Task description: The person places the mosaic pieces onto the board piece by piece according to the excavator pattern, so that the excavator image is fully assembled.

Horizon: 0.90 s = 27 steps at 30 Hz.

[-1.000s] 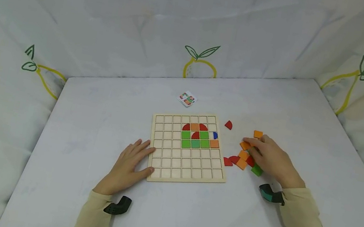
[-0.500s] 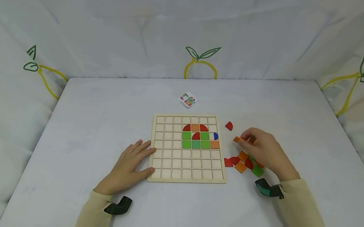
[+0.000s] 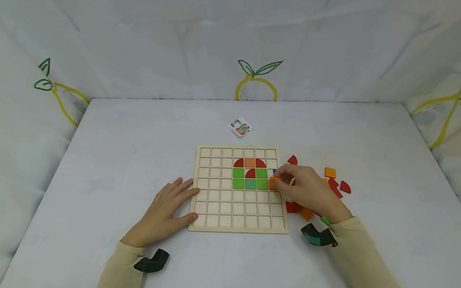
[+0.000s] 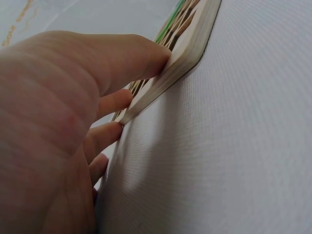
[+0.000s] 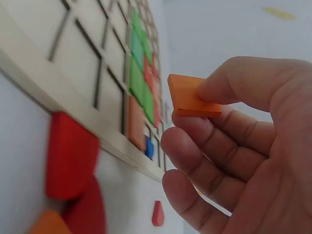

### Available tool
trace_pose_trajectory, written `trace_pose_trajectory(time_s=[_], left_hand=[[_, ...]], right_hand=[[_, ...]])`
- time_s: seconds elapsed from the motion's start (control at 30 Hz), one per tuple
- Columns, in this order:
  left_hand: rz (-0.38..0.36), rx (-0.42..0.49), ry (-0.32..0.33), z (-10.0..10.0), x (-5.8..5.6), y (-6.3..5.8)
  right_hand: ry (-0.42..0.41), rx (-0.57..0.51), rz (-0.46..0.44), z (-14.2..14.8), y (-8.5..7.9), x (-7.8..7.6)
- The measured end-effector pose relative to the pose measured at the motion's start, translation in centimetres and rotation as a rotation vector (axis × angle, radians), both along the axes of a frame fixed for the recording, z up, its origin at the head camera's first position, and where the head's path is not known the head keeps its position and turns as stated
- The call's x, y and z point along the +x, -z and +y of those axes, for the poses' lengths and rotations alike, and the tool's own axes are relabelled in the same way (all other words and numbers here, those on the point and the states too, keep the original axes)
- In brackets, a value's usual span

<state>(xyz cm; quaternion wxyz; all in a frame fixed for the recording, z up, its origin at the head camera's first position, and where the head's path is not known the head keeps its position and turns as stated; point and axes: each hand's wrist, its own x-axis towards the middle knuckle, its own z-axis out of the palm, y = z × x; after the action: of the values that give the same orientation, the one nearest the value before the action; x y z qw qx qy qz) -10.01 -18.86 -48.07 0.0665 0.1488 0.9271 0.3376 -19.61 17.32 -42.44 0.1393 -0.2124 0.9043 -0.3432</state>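
My right hand (image 3: 307, 191) is over the right edge of the wooden grid board (image 3: 219, 210). Between thumb and fingers it pinches an orange square tile (image 5: 187, 95), held up off the board in the right wrist view. Set in the grid are green tiles (image 3: 238, 172), red quarter-circle tiles (image 3: 260, 163), an orange tile (image 3: 250, 163) and, at the right side, a blue piece (image 5: 149, 146). My left hand (image 3: 163, 212) rests along the board's left edge, fingers spread; its thumb (image 4: 156, 58) touches the frame near the corner in the left wrist view.
Loose red pieces (image 3: 345, 186) and orange squares (image 3: 330, 172) lie right of the board, several partly hidden under my right hand. A small card with a coloured pattern (image 3: 240, 127) lies behind the board. A printed cloth wall (image 3: 161, 39) closes off the table's back.
My right hand has picked an orange square tile out of the loose pile and carried it left to the board's right side. The left hand has stayed in place.
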Motion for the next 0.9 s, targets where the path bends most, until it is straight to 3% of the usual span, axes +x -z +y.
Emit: trace_pose_trajectory(time_s=[0.1,0.3,0.57,0.9], left_hand=[[-0.01,0.002,0.0,0.1,0.0,-0.1],[-0.009,-0.007,0.002,0.1,0.0,-0.1],[-0.006,-0.004,0.005,0.0,-0.1,0.0],[-0.008,-0.002,0.004,0.0,0.0,-0.1]], right_hand=[[-0.021,-0.011,-0.018,-0.5,0.6,0.3],[-0.078,0.03,0.033,-1.0,0.8,0.7],[-0.085,0.045,-0.03,-1.2,0.8,0.8],[-0.076,0.158,0.049,-2.0,0.9,1.3]])
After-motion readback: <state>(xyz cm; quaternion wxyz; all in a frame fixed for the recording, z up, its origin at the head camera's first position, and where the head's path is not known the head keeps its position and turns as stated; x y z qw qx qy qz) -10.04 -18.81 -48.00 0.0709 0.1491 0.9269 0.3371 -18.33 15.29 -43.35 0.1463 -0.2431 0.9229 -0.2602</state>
